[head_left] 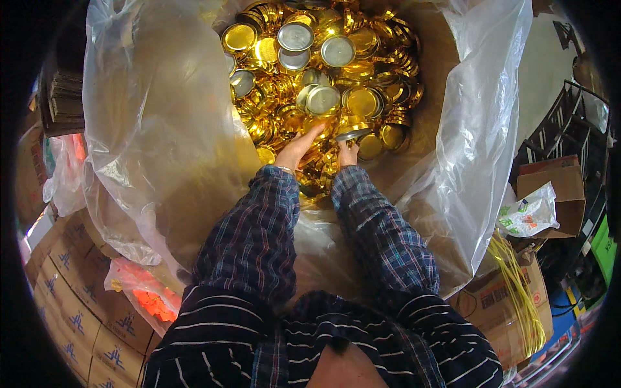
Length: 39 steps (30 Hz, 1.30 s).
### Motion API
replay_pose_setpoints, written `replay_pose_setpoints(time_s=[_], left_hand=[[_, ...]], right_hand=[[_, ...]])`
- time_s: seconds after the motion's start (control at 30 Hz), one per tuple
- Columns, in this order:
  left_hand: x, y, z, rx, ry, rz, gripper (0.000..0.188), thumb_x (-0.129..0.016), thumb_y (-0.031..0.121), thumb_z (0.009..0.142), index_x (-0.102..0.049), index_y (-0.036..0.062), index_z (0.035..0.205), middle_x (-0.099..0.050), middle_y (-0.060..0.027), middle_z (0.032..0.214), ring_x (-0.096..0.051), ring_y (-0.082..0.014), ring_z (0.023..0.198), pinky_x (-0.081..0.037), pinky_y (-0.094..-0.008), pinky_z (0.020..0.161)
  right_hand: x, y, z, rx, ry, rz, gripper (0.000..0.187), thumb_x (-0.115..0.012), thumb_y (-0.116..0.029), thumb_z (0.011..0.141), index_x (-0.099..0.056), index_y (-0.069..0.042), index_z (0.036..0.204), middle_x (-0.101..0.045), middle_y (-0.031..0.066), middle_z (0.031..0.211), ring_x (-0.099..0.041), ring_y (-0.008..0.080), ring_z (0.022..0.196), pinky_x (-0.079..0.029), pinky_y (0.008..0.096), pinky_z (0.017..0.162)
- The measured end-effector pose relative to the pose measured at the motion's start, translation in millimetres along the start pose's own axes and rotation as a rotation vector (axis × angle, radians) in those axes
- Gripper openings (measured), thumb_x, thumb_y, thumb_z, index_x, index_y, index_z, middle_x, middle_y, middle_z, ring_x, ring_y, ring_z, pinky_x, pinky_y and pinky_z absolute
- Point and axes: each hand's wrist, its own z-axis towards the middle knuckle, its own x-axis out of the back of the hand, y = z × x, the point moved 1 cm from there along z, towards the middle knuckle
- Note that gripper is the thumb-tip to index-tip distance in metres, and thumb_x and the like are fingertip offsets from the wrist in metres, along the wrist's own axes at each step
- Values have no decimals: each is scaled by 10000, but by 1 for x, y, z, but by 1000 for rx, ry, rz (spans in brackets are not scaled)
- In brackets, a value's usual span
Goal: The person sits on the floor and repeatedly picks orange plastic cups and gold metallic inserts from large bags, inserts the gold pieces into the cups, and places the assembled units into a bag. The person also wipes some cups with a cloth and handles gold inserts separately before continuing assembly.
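Observation:
A large heap of shiny gold, shallow round metal lids (pixel 362 102) fills the bag in front of me; some show silver-grey faces. My left hand (pixel 296 150) reaches into the near side of the heap, its visible fingers stretched out along the lids and the rest hidden. Close to its right, my right hand (pixel 348 154) grips a tilted lid (pixel 354 134) with a grey face, the fingertips partly covered by it. More gold lids lie between the two hands. Both forearms are in checked sleeves.
A clear plastic liner (pixel 475 123) spreads over the big container's sides. Stacked cardboard cartons (pixel 81 304) stand at left, beside a bag of orange pieces (pixel 152 301). At right are an open cardboard box (pixel 561 194), yellow strapping (pixel 517 291) and a dark metal rack (pixel 563 123).

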Motion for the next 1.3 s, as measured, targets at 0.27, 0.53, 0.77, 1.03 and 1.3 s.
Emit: replay_pose_setpoints(time_s=[0.27,0.53,0.77,1.03,1.3], left_hand=[[-8,-9,-11,-238,55,-186,855,-563,635,915,-379,81,1539,-303,-129,1616,-299,-262,1469,-259,-392,1176],[-22,-9,12,-124,308,-49,921,-550,678,862,-481,-54,1416,-473,-242,1474,-448,-362,1373,-375,-421,1097],[-28,9,20,-206,424,24,810,-566,641,842,-638,-64,1234,-606,-291,1307,-578,-413,1230,-446,-444,1014],[-47,81,-41,-368,459,121,831,-518,643,850,-667,-129,1118,-603,-376,1228,-578,-470,1198,-443,-473,1023],[-65,150,-143,-547,413,40,730,-576,589,852,-685,-76,1133,-670,-279,1171,-640,-387,1103,-486,-443,943]], right_hand=[[4,9,2,132,-428,614,866,-738,-449,884,-374,89,1456,-543,228,1373,-613,288,1157,-517,424,938],[-2,12,15,208,-219,293,1094,-739,-586,817,-282,162,1470,-493,248,1426,-488,321,1300,-378,391,1086],[5,-12,8,179,56,70,1180,-713,-656,788,-231,147,1507,-395,281,1509,-443,354,1359,-342,404,1130],[22,-84,-39,447,-95,365,1081,-742,-573,828,-256,123,1498,-466,249,1436,-544,297,1226,-446,385,1020],[31,-170,-125,458,-259,775,719,-730,-307,920,-352,50,1417,-622,183,1197,-689,280,948,-593,427,743]])
